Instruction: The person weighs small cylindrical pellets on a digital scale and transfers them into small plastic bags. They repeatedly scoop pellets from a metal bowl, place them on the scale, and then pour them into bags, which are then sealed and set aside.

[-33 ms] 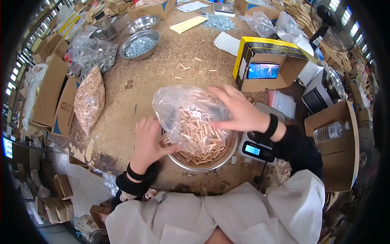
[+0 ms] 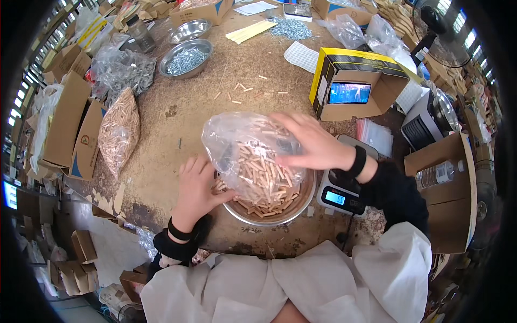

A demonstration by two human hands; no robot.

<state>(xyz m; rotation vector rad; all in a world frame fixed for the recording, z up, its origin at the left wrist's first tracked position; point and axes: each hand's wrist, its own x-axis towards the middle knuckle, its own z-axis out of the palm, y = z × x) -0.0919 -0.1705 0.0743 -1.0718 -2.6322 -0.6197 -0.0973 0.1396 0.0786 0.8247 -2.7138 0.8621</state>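
Observation:
A clear plastic bag (image 2: pixel 223 137) of small wooden dowels tilts over a round metal bowl (image 2: pixel 285 219), its lower part resting in it. More wooden dowels (image 2: pixel 269 206) lie in the bowl beneath the bag. My right hand (image 2: pixel 312 142) grips the bag's upper right side, thumb in front and fingers over the top. At the bowl's left rim is my left hand (image 2: pixel 199 183), thumb reaching over the edge onto the dowels and fingers outside; the bag's edge is beside them. Right of the bowl stands a digital scale (image 2: pixel 339 196) with a lit display.
A full bag of dowels (image 2: pixel 118 132) lies at the left by an open carton (image 2: pixel 67 124). Farther back are a bowl of screws (image 2: pixel 186 59) and a screw pile (image 2: pixel 291 29). A phone (image 2: pixel 349 93) stands in a box; a carton (image 2: pixel 441 199) holds a bottle at right.

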